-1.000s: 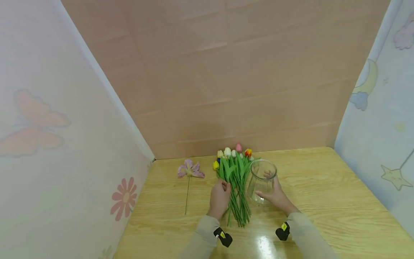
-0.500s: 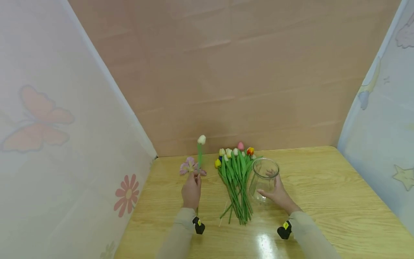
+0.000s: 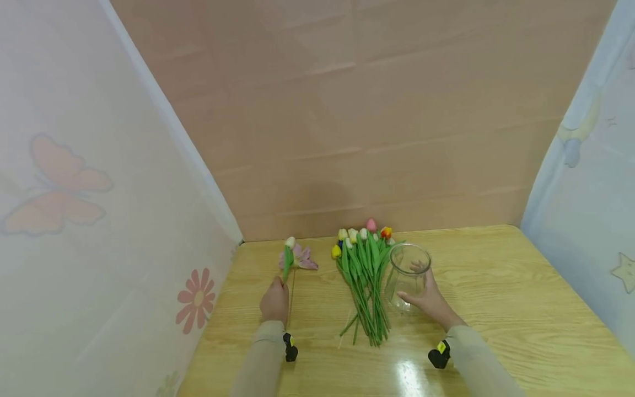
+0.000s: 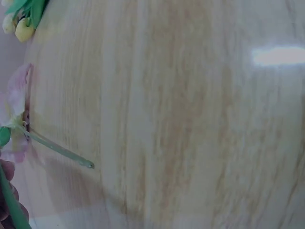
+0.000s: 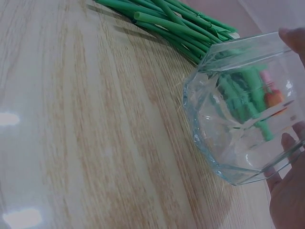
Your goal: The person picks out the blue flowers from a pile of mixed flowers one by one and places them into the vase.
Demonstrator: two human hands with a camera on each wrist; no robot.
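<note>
My left hand (image 3: 275, 302) pinches a white tulip (image 3: 289, 255) by its green stem, at the table's left side. The tulip overlaps a pale purple flower (image 3: 306, 260) lying on the table with a thin stem. In the left wrist view only some fingers (image 4: 9, 169) show at the edge, around a green stem (image 4: 15, 205). My right hand (image 3: 429, 300) grips a clear glass vase (image 5: 224, 157) from its right side, thumb in front and fingers behind. Right of the middle, a bunch of tulips (image 3: 366, 275) lies beside the vase, its heads white, yellow, pink and orange-red.
The wooden table (image 3: 496, 309) ends at a brown backdrop (image 3: 347, 138) behind the flowers. Printed cloth walls stand left (image 3: 124, 231) and right (image 3: 590, 209). A thin pale strip (image 3: 342, 333) lies by the bunch's stem ends.
My left hand has drawn a white tulip out of the bunch and carried it left, then lowered it beside the purple flower. The right hand has stayed on the vase.
</note>
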